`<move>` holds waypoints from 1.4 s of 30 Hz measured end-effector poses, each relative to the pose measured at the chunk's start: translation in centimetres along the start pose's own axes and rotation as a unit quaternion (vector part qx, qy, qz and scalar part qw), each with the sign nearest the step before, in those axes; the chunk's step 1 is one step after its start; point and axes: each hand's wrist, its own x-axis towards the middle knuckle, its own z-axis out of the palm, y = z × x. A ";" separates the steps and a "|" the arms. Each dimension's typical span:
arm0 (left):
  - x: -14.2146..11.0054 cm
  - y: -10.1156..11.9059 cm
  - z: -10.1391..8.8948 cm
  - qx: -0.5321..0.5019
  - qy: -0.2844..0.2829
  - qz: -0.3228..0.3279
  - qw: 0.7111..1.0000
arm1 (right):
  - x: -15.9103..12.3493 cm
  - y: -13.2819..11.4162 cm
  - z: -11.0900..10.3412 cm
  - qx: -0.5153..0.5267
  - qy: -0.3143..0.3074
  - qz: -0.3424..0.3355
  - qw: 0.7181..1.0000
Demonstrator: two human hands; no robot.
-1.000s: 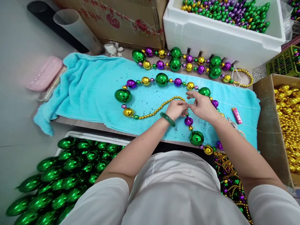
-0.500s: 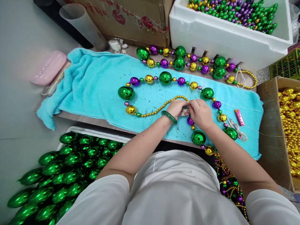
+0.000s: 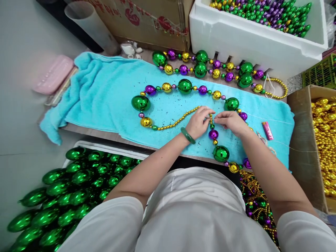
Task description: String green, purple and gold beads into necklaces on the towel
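A bead necklace [image 3: 185, 86] with large green, purple and gold beads lies looped on the turquoise towel [image 3: 110, 91]. My left hand [image 3: 200, 120], with a green bangle [image 3: 188, 135] at its wrist, pinches the string of small gold beads [image 3: 181, 121] near its end. Just right of it, my right hand [image 3: 229, 121] has thumb and forefinger pressed together beside the small gold beads; whatever they hold is too fine to make out. From there a purple bead [image 3: 213, 134] and a big green bead [image 3: 221, 153] run toward my lap. My right forearm hides part of the loop.
Another bead necklace [image 3: 216, 73] lies along the towel's back edge. On the right are a pink lighter [image 3: 267, 131] and partly hidden scissors [image 3: 262, 139]. A white foam box [image 3: 252, 42], a carton of gold beads [image 3: 301, 140] and large green beads [image 3: 81, 176] surround the towel.
My hands have drawn slightly apart, the right one moving right and the fingers of the left lifting. The small gold beads between them now show, and my right forearm covers more of the scissors.
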 end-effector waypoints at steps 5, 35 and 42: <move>-0.2 -0.1 0.2 0.076 -0.026 0.066 0.995 | 0.2 -0.2 -0.5 0.060 -0.036 0.064 0.996; -1.0 0.0 -0.3 0.271 -0.017 0.153 0.950 | 0.5 -0.1 -0.4 0.040 -0.031 0.056 0.997; -1.3 -0.3 -0.8 0.259 -0.015 0.138 0.956 | 0.3 0.0 -0.6 0.001 0.011 0.060 0.998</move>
